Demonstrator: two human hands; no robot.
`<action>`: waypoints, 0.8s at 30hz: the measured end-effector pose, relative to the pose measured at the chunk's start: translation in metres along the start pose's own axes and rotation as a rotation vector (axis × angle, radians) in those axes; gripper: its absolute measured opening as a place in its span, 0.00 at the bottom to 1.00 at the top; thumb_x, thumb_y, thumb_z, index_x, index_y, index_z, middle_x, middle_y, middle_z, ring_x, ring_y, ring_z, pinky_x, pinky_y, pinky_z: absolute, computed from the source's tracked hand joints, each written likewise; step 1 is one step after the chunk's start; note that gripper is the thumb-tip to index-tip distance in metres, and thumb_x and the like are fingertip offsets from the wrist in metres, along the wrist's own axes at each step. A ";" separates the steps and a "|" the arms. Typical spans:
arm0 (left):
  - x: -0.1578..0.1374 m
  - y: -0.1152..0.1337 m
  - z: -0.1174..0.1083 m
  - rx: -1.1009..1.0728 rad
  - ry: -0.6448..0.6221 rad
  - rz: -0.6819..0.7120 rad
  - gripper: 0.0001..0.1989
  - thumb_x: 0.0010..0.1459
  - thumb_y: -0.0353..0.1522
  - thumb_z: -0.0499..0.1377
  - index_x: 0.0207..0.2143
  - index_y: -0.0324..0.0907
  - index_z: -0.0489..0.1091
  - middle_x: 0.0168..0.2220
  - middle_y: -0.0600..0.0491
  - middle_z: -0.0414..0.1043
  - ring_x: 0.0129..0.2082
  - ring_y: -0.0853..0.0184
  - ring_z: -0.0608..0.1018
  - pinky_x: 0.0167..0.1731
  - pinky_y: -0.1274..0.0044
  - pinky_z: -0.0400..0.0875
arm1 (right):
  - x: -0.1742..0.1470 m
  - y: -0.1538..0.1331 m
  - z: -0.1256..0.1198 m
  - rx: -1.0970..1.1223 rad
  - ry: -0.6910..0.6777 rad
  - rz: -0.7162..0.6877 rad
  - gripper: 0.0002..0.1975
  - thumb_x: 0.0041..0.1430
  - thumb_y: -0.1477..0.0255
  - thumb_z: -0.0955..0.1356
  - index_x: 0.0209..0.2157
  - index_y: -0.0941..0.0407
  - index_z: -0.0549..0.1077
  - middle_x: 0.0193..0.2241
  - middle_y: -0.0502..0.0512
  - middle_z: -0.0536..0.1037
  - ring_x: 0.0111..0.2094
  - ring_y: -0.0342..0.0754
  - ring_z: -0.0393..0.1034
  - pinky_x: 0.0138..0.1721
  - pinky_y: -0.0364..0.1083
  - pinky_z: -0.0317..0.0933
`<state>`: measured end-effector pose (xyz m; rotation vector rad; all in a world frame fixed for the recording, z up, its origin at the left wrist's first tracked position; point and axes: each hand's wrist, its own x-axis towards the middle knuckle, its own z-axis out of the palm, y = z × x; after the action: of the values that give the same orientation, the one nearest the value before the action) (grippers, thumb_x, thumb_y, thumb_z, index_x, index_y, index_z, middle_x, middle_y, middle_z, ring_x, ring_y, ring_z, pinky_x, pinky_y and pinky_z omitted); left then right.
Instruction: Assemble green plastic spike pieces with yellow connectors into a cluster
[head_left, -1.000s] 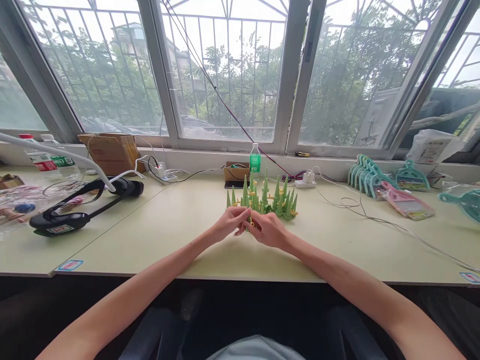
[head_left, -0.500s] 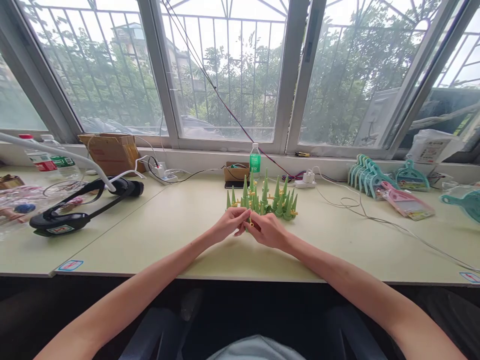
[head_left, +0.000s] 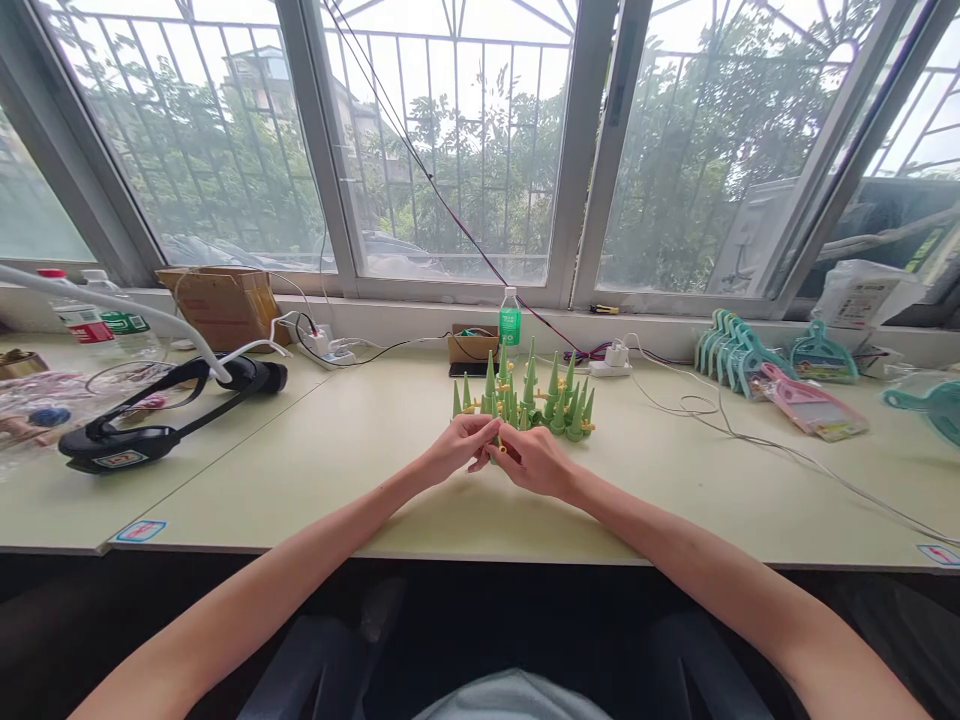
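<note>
Tabletop (head_left: 255, 490): pale, below barred windows (head_left: 450, 170).
Red-labelled bottle (head_left: 88, 324): lettering too small to read.
Headset (head_left: 124, 440): black, sticker indistinct.
Left hand (head_left: 459, 445): fingertips closed on a small yellow-spouted piece (head_left: 502, 449).
Yellow-spouted piece: mostly hidden, between both hands, near the table's front.
Green-labelled bottle (head_left: 510, 325): pale print, illegible.
Right hand (head_left: 541, 460): pinching the same piece, fingers meeting the left's.
Green spikes (head_left: 554, 380): upright cluster behind the hands, yellow fittings.
Pink dustpan (head_left: 802, 395): right, wording unreadable.
</note>
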<state>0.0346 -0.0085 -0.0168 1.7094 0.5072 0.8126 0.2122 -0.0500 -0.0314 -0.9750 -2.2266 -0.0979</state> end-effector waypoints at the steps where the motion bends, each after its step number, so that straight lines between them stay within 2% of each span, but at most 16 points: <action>1: 0.000 0.001 0.000 0.017 0.002 0.008 0.24 0.61 0.48 0.58 0.27 0.35 0.69 0.20 0.55 0.65 0.15 0.76 0.64 0.13 0.82 0.57 | 0.000 0.000 0.000 0.005 0.001 0.004 0.14 0.70 0.65 0.58 0.31 0.56 0.65 0.18 0.45 0.67 0.17 0.39 0.53 0.24 0.40 0.46; 6: 0.000 0.009 -0.008 0.177 0.064 0.043 0.23 0.62 0.48 0.58 0.27 0.36 0.69 0.18 0.56 0.64 0.13 0.78 0.62 0.13 0.82 0.54 | 0.002 0.001 -0.002 0.016 -0.004 0.053 0.14 0.67 0.60 0.64 0.35 0.56 0.68 0.20 0.46 0.71 0.18 0.39 0.60 0.25 0.39 0.48; 10: 0.001 0.016 -0.018 0.189 0.244 0.059 0.23 0.59 0.49 0.60 0.26 0.37 0.68 0.16 0.59 0.58 0.13 0.78 0.60 0.13 0.83 0.53 | 0.002 0.004 -0.001 -0.009 -0.021 0.159 0.12 0.63 0.61 0.68 0.39 0.57 0.72 0.17 0.45 0.70 0.19 0.41 0.63 0.27 0.39 0.52; 13: 0.000 0.021 -0.021 0.203 0.354 0.102 0.23 0.56 0.49 0.62 0.24 0.38 0.65 0.17 0.60 0.54 0.14 0.78 0.60 0.12 0.83 0.51 | 0.001 0.005 0.001 -0.024 -0.063 0.170 0.11 0.63 0.64 0.68 0.42 0.57 0.74 0.18 0.46 0.73 0.20 0.42 0.66 0.28 0.40 0.53; 19: 0.000 0.020 -0.019 0.400 0.377 0.138 0.23 0.55 0.45 0.63 0.21 0.40 0.58 0.18 0.60 0.52 0.16 0.77 0.58 0.15 0.82 0.49 | 0.000 0.003 0.003 -0.099 -0.174 0.153 0.14 0.65 0.69 0.66 0.50 0.57 0.74 0.21 0.50 0.76 0.24 0.45 0.71 0.28 0.41 0.54; 24: 0.002 0.010 -0.022 0.614 0.390 0.164 0.21 0.57 0.42 0.60 0.20 0.41 0.55 0.19 0.59 0.51 0.19 0.76 0.55 0.19 0.81 0.49 | 0.000 0.003 0.004 -0.171 -0.254 0.158 0.11 0.66 0.71 0.65 0.46 0.58 0.75 0.22 0.54 0.76 0.23 0.47 0.69 0.25 0.43 0.49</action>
<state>0.0187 0.0049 -0.0038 2.1789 0.9657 1.2055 0.2119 -0.0463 -0.0353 -1.3163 -2.3889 -0.0982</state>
